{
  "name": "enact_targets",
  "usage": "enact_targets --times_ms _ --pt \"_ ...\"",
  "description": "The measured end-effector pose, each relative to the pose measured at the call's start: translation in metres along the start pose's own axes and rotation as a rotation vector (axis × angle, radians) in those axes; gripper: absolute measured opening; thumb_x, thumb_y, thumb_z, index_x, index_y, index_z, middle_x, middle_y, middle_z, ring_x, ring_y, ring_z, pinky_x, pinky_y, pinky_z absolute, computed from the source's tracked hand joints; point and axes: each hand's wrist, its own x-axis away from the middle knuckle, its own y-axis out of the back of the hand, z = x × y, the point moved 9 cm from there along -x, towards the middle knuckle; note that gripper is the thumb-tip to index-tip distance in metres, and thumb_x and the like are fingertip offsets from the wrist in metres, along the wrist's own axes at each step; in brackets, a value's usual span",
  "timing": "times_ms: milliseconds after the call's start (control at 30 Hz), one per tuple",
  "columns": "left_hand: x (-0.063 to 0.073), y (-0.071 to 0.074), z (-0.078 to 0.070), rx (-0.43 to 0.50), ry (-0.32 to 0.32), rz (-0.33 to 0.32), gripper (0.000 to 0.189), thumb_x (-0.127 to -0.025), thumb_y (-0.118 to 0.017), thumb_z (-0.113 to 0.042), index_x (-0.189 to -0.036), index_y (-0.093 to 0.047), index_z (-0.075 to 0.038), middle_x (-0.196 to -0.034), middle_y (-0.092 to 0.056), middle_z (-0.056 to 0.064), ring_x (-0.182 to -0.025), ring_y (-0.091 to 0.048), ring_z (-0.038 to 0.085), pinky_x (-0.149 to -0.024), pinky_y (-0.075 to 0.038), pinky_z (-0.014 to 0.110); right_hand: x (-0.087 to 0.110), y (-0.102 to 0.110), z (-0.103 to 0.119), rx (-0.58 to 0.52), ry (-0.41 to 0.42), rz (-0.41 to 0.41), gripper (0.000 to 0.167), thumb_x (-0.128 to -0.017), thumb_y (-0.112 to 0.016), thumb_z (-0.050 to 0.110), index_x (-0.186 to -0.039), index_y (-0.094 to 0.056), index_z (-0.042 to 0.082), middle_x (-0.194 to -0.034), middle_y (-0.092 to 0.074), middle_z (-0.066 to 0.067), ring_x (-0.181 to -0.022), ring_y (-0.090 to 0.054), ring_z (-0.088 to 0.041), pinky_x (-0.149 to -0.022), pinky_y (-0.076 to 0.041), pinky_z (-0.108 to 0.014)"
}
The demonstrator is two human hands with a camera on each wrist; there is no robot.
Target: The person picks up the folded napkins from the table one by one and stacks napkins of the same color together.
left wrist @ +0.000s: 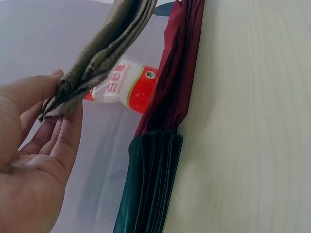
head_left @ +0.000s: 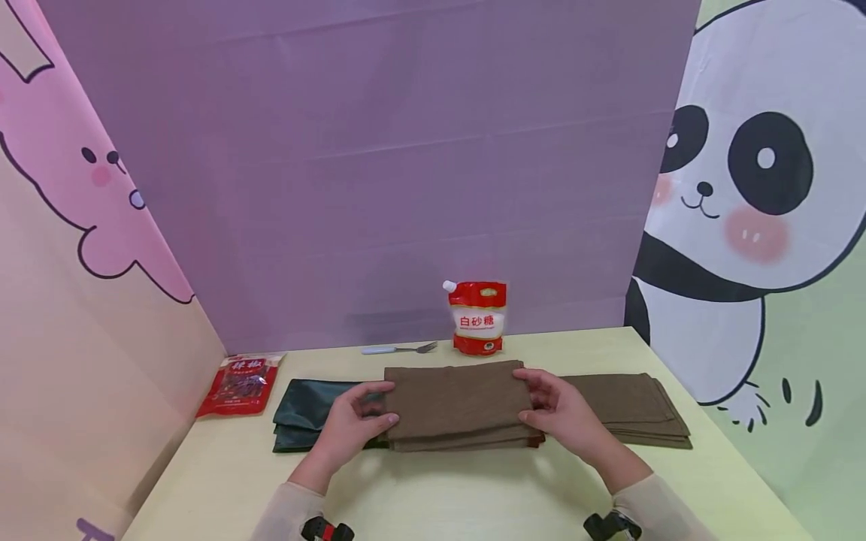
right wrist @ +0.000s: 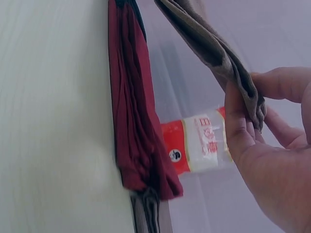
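Observation:
A folded brown cloth (head_left: 460, 406) is held up by both hands in the middle of the head view. My left hand (head_left: 352, 421) pinches its left end, thumb on one side and fingers on the other in the left wrist view. At the opposite end, my right hand (head_left: 561, 409) grips it the same way. Below the brown cloth lies a folded dark red cloth (right wrist: 133, 102), mostly hidden from the head view, and a gap shows between them in both wrist views. A folded dark green cloth (head_left: 304, 409) lies to the left, beside the red one.
On the right of the table (head_left: 473, 503) lies another folded brown cloth (head_left: 629, 406). A red and white sugar pouch (head_left: 478, 321) stands at the back, with a fork (head_left: 406, 349) left of it. A red food packet (head_left: 240, 385) lies at the far left, near the wall.

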Motion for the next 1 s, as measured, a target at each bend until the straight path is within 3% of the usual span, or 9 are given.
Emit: enact_targets --times_ms 167,333,667,833,1000 --pt "-0.007 -0.017 -0.001 0.022 -0.014 0.055 0.063 -0.09 -0.083 -0.004 -0.147 -0.06 -0.018 -0.143 -0.056 0.009 -0.102 -0.067 0.023 -0.076 -0.059 0.031 0.004 0.016 0.001 0.045 0.045 -0.056 0.057 -0.089 -0.077 -0.007 -0.143 -0.058 0.001 -0.14 -0.056 -0.023 -0.114 -0.058 -0.035 -0.084 -0.057 -0.025" --pt "-0.014 -0.033 -0.001 0.015 -0.033 0.086 0.067 -0.09 -0.083 -0.006 -0.15 -0.057 -0.021 -0.138 -0.054 0.013 -0.093 -0.065 0.02 -0.074 -0.059 0.03 0.009 0.031 0.002 0.084 0.078 -0.079 0.06 -0.091 -0.077 -0.003 -0.147 -0.055 -0.002 -0.148 -0.052 -0.023 -0.118 -0.057 -0.029 -0.089 -0.054 -0.02" --pt "-0.032 -0.064 0.001 -0.009 -0.084 0.105 0.066 -0.091 -0.081 -0.004 -0.151 -0.055 -0.016 -0.131 -0.059 0.02 -0.106 -0.07 0.027 -0.08 -0.061 0.03 0.017 0.051 -0.008 0.053 0.104 -0.022 0.07 -0.095 -0.075 0.002 -0.157 -0.043 0.001 -0.153 -0.044 -0.024 -0.116 -0.058 -0.017 -0.086 -0.056 -0.024" --pt "-0.04 -0.074 0.006 -0.023 -0.087 0.099 0.065 -0.092 -0.081 -0.004 -0.151 -0.056 -0.016 -0.127 -0.063 0.015 -0.105 -0.07 0.027 -0.08 -0.061 0.029 0.018 0.059 -0.018 0.067 0.075 -0.004 0.071 -0.096 -0.074 0.003 -0.159 -0.04 0.002 -0.16 -0.039 -0.024 -0.119 -0.058 -0.023 -0.087 -0.057 -0.026" --pt "-0.043 -0.085 0.009 -0.025 -0.065 0.084 0.063 -0.092 -0.08 -0.005 -0.15 -0.057 -0.017 -0.128 -0.062 0.013 -0.105 -0.069 0.026 -0.08 -0.062 0.031 0.02 0.071 -0.027 0.103 0.028 -0.037 0.069 -0.097 -0.073 0.004 -0.159 -0.042 0.004 -0.162 -0.035 -0.023 -0.118 -0.055 -0.023 -0.086 -0.056 -0.025"
